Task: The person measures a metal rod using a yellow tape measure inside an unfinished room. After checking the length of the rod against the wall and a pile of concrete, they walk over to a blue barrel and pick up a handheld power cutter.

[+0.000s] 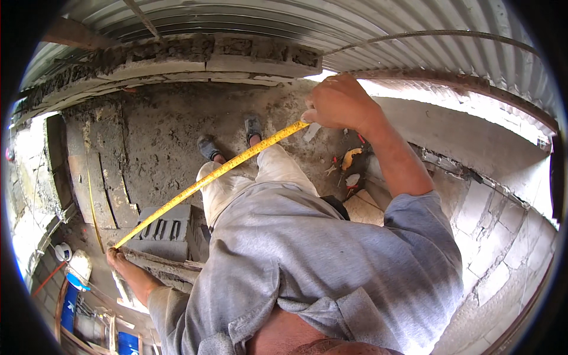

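The yellow blade of a tape measure [222, 170] is stretched slantwise across the front of my body. Its upper right end is gripped in my right hand [340, 103], whose fingers are curled closed around it, close to the block wall's top edge. Low at the left, my left hand [116, 259] pinches the blade's other end. A further yellow strip [93, 207] runs from near that hand up along the boards, apparently the same blade. The tape's case does not show clearly. Beneath the stretched blade, hollow concrete blocks [158, 234] sit beside my legs.
A block wall [248, 65] with rough mortar crosses the front, under corrugated metal sheets [378, 23]. Another block wall [491, 242] stands at the right. Boards [99, 177] lie at left, near a white-and-blue bucket [80, 269]. Small tools and scraps [350, 160] litter the floor.
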Demonstrator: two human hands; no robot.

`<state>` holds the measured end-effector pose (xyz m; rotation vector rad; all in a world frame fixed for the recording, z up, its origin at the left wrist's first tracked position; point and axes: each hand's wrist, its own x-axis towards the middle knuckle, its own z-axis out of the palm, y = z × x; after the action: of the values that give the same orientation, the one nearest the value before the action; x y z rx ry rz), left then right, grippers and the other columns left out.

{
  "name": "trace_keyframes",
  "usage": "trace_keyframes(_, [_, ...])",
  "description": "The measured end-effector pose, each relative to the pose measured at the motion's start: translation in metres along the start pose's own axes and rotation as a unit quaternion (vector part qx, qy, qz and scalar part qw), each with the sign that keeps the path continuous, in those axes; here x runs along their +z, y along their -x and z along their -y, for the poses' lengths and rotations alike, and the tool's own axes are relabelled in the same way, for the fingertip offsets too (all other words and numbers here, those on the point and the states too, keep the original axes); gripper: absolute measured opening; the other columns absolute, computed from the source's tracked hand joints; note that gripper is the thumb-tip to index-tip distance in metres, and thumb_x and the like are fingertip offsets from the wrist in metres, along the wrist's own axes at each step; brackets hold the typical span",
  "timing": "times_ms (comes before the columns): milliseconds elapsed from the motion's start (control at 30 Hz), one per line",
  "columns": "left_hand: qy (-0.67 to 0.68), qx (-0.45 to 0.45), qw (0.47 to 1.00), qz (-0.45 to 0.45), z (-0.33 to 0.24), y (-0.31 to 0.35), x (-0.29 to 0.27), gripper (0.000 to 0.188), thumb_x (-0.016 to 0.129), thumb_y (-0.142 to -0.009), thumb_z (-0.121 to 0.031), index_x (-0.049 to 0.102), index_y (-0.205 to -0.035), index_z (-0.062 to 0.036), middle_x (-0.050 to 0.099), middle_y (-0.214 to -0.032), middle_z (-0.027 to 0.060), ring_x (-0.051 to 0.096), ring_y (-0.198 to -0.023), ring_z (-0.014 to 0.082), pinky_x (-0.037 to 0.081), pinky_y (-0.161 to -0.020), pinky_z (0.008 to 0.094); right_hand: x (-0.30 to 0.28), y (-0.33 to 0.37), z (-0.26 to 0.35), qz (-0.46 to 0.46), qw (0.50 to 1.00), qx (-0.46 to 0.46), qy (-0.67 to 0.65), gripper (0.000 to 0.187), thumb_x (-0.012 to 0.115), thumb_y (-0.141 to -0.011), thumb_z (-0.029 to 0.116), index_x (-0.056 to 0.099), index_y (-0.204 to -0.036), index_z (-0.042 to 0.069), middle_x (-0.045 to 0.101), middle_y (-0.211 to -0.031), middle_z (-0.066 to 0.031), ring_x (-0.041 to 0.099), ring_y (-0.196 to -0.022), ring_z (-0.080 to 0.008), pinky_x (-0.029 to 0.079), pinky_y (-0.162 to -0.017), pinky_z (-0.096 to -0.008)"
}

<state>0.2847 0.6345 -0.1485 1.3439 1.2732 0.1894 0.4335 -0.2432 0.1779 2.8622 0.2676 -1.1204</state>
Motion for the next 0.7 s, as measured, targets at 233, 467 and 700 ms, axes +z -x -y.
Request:
trace_keyframes(233, [0.025,0.025,0.999,0.039,0.011,-0.004,-0.008,0.010,0.059,-0.083,-0.003,0.061,-0.092,0.0013,0.061,-0.082,0.0147,0.062,-0.074,0.0284,0.054,-0.066,0.0472,0.020,-0.003,-0.014,0.006,1.000,-0.007,0.000,0.031,0.064,-0.081,0.038,0.070,-0.089,0.009,0.067,-0.084,-0.0186,0.063,-0.089,-0.0364,0.047,-0.083,-0.0491])
trace_keyframes(467, [0.114,0.013,0.993,-0.041,0.060,0.049,0.046,0.011,0.059,-0.083,-0.001,0.062,-0.093,0.0011,0.061,-0.081,0.0148,0.062,-0.072,0.0285,0.054,-0.064,0.0476,0.045,-0.018,-0.007,0.159,0.985,-0.054,-0.029,0.044,0.066,-0.078,0.042,0.070,-0.106,0.008,0.069,-0.100,-0.0158,0.065,-0.092,-0.0349,0.047,-0.090,-0.0425])
trace_keyframes(700, [0.266,-0.129,0.955,0.035,0.095,0.226,0.194,0.024,0.045,-0.087,0.004,0.045,-0.110,0.0120,0.059,-0.090,0.0266,0.064,-0.066,0.0358,0.058,-0.057,0.0441,0.098,-0.046,-0.011,0.288,0.946,-0.107,-0.108,0.057,0.073,-0.074,0.035,0.063,-0.122,0.005,0.067,-0.113,-0.0187,0.066,-0.099,-0.0298,0.049,-0.088,-0.0361])
